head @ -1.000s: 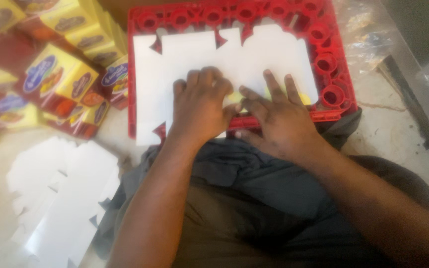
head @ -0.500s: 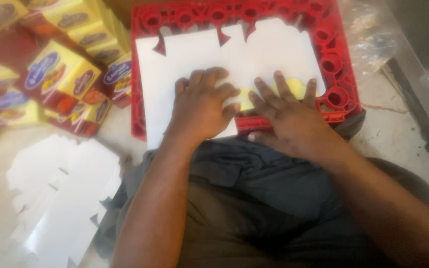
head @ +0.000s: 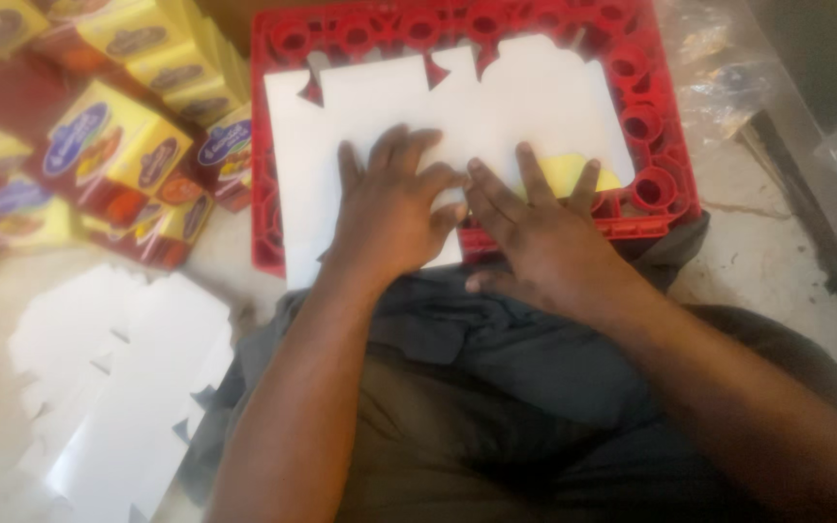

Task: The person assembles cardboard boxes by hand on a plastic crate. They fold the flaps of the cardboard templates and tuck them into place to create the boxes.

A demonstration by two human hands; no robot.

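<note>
A flat white carton blank [head: 496,111] lies blank side up on an upturned red plastic crate [head: 666,126] in front of me. My left hand [head: 389,208] presses flat on the blank's near left part, fingers spread. Beside it, my right hand [head: 535,237] rests on the near right part, fingers spread over a folded flap that shows yellow [head: 562,174]. The two hands touch at the index fingers. Neither hand grips anything.
Folded yellow and red cartons [head: 113,155] are heaped at the upper left. A stack of white flat blanks [head: 118,387] lies on the floor at the lower left. Clear plastic wrap [head: 728,68] sits right of the crate. My lap fills the bottom.
Both hands have slid slightly toward me along the blank. The yellow flap under my right hand shows a little more.
</note>
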